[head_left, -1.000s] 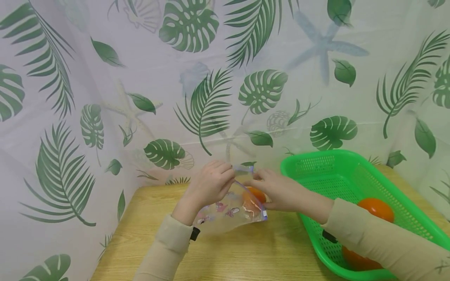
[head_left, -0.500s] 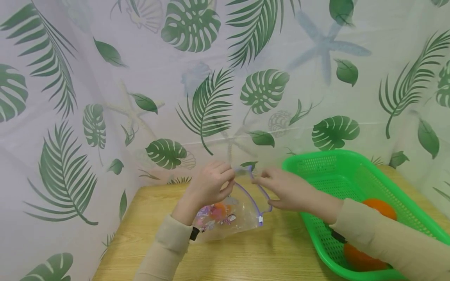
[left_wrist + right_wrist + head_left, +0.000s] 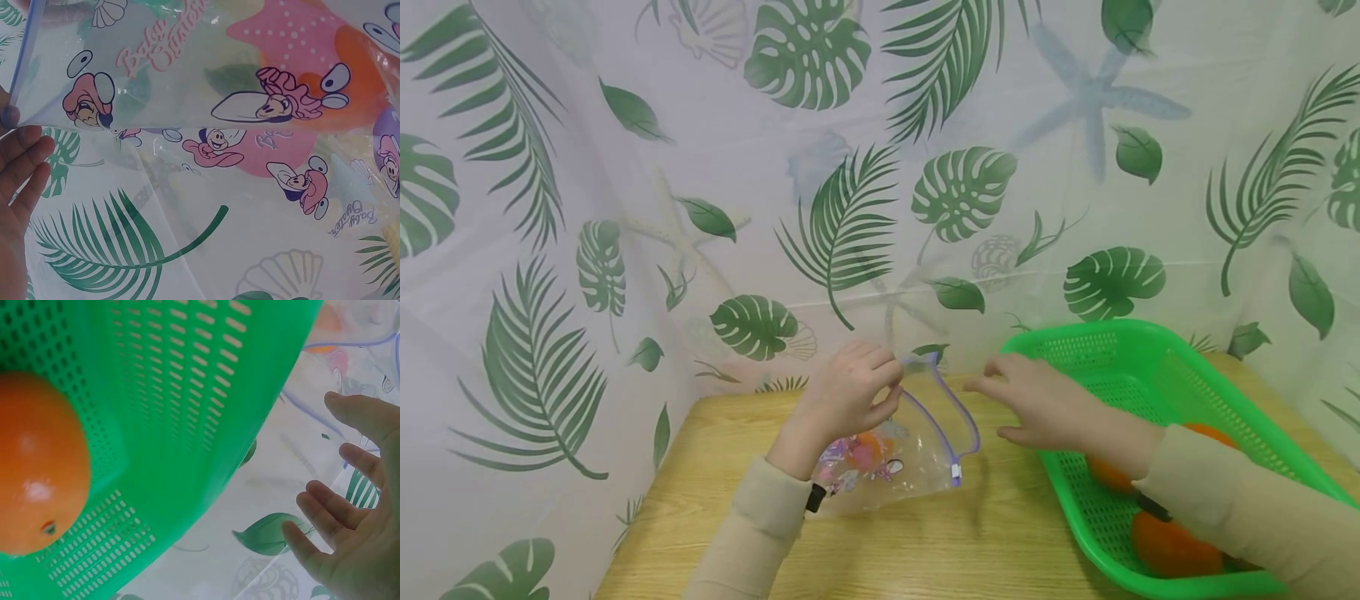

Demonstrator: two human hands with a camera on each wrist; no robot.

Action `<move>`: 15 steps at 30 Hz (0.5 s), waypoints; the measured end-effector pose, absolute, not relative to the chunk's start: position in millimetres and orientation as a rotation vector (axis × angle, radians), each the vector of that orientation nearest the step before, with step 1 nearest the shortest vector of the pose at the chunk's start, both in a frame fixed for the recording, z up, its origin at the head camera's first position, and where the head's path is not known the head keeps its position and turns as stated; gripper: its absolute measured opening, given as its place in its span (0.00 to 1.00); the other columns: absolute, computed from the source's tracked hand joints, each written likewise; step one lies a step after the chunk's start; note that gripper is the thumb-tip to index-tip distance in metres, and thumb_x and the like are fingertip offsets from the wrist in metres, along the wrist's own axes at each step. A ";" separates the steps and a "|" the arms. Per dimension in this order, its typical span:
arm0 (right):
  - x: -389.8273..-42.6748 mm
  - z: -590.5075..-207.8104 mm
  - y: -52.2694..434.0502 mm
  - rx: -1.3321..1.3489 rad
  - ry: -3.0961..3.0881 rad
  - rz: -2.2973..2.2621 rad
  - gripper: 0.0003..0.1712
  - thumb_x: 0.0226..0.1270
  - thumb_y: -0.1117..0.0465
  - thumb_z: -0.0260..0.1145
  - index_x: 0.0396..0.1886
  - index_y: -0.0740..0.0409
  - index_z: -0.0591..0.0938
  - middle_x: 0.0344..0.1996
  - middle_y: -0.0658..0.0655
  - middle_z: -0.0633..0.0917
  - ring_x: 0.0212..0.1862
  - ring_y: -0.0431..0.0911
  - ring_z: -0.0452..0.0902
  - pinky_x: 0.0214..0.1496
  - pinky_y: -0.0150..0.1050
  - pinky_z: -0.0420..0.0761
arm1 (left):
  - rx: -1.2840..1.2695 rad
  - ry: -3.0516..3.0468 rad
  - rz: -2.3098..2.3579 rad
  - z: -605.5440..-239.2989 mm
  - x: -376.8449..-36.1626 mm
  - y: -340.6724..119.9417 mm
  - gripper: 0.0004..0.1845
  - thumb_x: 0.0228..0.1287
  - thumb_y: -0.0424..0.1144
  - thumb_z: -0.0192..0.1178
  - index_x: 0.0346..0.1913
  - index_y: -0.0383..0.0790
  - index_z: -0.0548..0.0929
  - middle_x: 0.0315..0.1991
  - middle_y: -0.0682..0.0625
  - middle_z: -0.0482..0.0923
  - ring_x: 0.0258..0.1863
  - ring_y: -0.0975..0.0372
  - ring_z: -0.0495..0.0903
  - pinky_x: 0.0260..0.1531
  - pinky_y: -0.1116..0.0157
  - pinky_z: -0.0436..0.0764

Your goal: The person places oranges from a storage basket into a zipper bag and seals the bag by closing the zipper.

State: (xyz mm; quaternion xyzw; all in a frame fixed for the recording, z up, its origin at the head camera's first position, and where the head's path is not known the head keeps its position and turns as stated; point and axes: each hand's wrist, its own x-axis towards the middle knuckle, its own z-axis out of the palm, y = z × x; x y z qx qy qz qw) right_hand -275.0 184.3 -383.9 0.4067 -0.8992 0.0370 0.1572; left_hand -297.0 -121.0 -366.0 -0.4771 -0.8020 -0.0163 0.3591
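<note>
A clear slider zip bag [image 3: 917,458] with a purple zip edge and pink cartoon prints stands with its mouth apart over the table. One orange [image 3: 867,450] lies inside it, at the end away from the mouth. My left hand [image 3: 853,387] pinches the bag's upper edge; in the left wrist view its fingers [image 3: 25,153] are at the zip corner. To the right of the mouth, my right hand [image 3: 1048,408] is off the bag with fingers spread and nothing in them, beside the green basket's left rim. The right wrist view shows that palm [image 3: 369,550] bare.
A green perforated plastic basket [image 3: 1067,517] stands at the right of the wooden table [image 3: 880,558]. Oranges [image 3: 1176,546] lie in it, partly hidden by my right forearm. A leaf-printed sheet [image 3: 850,250] hangs behind and at both sides.
The orange that was at the bag's mouth has gone down inside it. My right hand has let go and drawn back right toward the basket. The left hand keeps its hold.
</note>
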 end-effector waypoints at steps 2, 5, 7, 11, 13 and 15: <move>-276.3 -384.6 188.5 1.156 -2.562 0.086 0.42 0.47 0.56 0.88 0.65 0.50 0.82 0.48 0.57 0.85 0.46 0.52 0.80 0.47 0.49 0.85 | -1.229 -2.078 -0.040 -366.1 -297.1 -121.1 0.08 0.59 0.35 0.73 0.32 0.46 0.82 0.28 0.56 0.79 0.30 0.63 0.78 0.41 0.65 0.82; -277.0 -384.9 194.6 1.149 -2.558 0.059 0.42 0.47 0.55 0.88 0.65 0.51 0.82 0.49 0.59 0.85 0.48 0.54 0.81 0.50 0.52 0.86 | -1.226 -2.090 -0.039 -366.5 -297.1 -121.3 0.07 0.60 0.35 0.72 0.32 0.46 0.82 0.29 0.56 0.79 0.30 0.64 0.78 0.42 0.66 0.82; -277.0 -384.1 198.2 1.147 -2.562 0.047 0.42 0.47 0.55 0.88 0.65 0.51 0.81 0.51 0.60 0.85 0.50 0.56 0.82 0.51 0.53 0.86 | -1.228 -2.089 -0.042 -366.5 -297.2 -121.1 0.07 0.60 0.35 0.72 0.32 0.46 0.82 0.29 0.56 0.79 0.30 0.64 0.78 0.42 0.65 0.82; -276.0 -381.5 204.2 1.137 -2.571 0.037 0.43 0.48 0.55 0.87 0.66 0.51 0.81 0.52 0.62 0.84 0.51 0.57 0.82 0.52 0.54 0.86 | -1.230 -2.089 -0.050 -365.3 -296.6 -120.8 0.07 0.59 0.34 0.72 0.32 0.46 0.82 0.29 0.56 0.79 0.31 0.63 0.78 0.43 0.65 0.82; -276.1 -380.8 207.2 1.134 -2.567 0.037 0.43 0.48 0.56 0.87 0.67 0.52 0.81 0.52 0.62 0.84 0.50 0.57 0.82 0.52 0.54 0.86 | -1.227 -2.092 -0.052 -364.7 -296.1 -120.6 0.08 0.58 0.34 0.73 0.32 0.46 0.82 0.29 0.56 0.79 0.31 0.63 0.78 0.43 0.65 0.82; -276.2 -380.6 210.3 1.134 -2.562 0.036 0.43 0.48 0.56 0.87 0.67 0.52 0.81 0.52 0.62 0.84 0.50 0.56 0.81 0.51 0.54 0.86 | -1.226 -2.094 -0.052 -364.7 -295.9 -120.6 0.08 0.58 0.34 0.73 0.32 0.46 0.82 0.29 0.56 0.79 0.31 0.63 0.78 0.43 0.65 0.82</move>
